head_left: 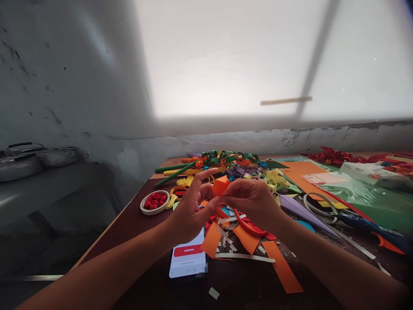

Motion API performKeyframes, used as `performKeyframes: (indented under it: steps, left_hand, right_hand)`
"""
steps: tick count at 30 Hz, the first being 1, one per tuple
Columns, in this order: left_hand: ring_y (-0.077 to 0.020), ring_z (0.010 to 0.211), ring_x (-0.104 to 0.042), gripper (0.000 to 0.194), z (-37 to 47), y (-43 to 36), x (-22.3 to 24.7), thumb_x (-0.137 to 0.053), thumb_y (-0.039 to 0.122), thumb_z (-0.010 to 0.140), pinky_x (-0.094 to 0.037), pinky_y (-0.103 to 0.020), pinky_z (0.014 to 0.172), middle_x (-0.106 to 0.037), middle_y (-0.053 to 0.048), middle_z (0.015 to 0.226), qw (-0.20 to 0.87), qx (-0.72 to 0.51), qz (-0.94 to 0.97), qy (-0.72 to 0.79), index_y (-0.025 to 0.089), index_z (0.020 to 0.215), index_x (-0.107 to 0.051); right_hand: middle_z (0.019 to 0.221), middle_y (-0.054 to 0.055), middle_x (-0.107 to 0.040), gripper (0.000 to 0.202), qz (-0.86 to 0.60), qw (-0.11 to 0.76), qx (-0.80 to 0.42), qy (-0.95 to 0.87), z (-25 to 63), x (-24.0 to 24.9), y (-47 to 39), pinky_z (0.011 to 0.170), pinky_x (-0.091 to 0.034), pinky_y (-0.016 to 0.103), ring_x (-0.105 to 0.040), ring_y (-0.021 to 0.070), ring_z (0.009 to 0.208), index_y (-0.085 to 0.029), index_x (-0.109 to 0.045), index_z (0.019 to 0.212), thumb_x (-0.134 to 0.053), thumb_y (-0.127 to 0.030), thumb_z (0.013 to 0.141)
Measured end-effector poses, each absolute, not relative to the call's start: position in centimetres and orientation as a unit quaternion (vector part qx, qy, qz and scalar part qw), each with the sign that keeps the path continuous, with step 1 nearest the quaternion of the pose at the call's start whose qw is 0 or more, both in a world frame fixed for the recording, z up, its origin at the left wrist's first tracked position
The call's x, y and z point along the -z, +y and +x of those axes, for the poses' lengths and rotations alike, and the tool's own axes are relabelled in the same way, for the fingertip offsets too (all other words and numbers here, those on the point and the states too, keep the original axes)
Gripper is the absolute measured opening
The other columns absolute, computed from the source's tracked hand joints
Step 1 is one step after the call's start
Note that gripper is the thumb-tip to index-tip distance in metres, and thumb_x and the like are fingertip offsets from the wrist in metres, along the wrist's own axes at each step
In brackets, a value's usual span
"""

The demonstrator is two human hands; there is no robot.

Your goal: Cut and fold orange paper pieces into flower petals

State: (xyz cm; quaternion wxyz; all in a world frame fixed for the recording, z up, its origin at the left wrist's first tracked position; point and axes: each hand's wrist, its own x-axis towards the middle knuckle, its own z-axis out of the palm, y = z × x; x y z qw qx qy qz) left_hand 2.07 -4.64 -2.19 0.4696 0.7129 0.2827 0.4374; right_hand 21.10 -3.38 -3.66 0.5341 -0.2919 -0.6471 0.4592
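Between my two hands, above the table, is a small folded piece of orange paper (221, 185). My left hand (196, 206) pinches its lower edge with the thumb, the other fingers curved upward. My right hand (251, 200) grips the same paper from the right between thumb and forefinger. Below them lie orange paper strips (287, 267), white scraps (245, 257) and red-handled scissors (248, 226), partly covered. A lit phone (189, 260) rests under my left wrist. To the left, a roll of tape (155, 211) encircles small red folded paper pieces (156, 200).
Green rolled paper sticks (176, 168) and a heap of coloured paper curls (245, 170) lie at the back. On the right are orange sheets (303, 172), a plastic bag (361, 193) and another tape roll (319, 206). Metal pots (22, 165) stand far left.
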Motion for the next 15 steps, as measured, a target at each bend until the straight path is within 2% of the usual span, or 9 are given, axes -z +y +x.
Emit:
performKeyframes:
  steps: [3, 6, 11, 15]
  left_hand:
    - [-0.0163, 0.081, -0.061, 0.061, 2.13, -4.62, 2.1, -0.06, 0.028, 0.094, -0.055, -0.034, 0.074, -0.06, -0.002, 0.093, 0.488, -0.444, 0.696, 0.283, 0.029, 0.145, -0.028]
    - [-0.0159, 0.08, -0.06, 0.058, 2.17, -4.57, 1.94, -0.06, 0.026, 0.093, -0.053, -0.033, 0.076, -0.059, -0.001, 0.088, 0.493, -0.46, 0.681, 0.286, 0.027, 0.144, -0.031]
    - [-0.0149, 0.078, -0.057, 0.062, 2.06, -4.27, 1.9, -0.06, 0.024, 0.093, -0.05, -0.032, 0.077, -0.06, 0.0, 0.085, 0.484, -0.486, 0.673, 0.277, 0.027, 0.146, -0.03]
    - [-0.0144, 0.076, -0.057, 0.064, 2.06, -4.22, 1.93, -0.059, 0.023, 0.093, -0.049, -0.032, 0.075, -0.061, 0.0, 0.085, 0.496, -0.494, 0.663, 0.266, 0.028, 0.148, -0.027]
  right_hand:
    - [0.074, 0.0, -0.071, 0.018, -0.294, 0.546, -0.438, -0.65, 21.19, 3.53, -3.32, 0.064, -0.054, 0.025, -0.067, 0.0152, 0.068, -0.02, -0.072, 0.077, -0.087, -0.026, 0.07]
    - [0.076, 0.001, -0.072, 0.015, -0.29, 0.544, -0.423, -0.664, 21.22, 3.35, -3.47, 0.067, -0.055, 0.025, -0.068, 0.0152, 0.071, -0.02, -0.073, 0.078, -0.084, -0.028, 0.074]
    - [0.084, 0.002, -0.074, 0.025, -0.297, 0.523, -0.419, -0.68, 21.27, 3.3, -3.73, 0.071, -0.055, 0.029, -0.069, 0.0177, 0.077, -0.023, -0.072, 0.103, -0.079, -0.032, 0.081]
    - [0.08, 0.002, -0.073, 0.013, -0.3, 0.497, -0.373, -0.723, 21.34, 3.22, -3.83, 0.069, -0.052, 0.027, -0.065, 0.0153, 0.073, -0.02, -0.074, 0.087, -0.075, -0.033, 0.084]
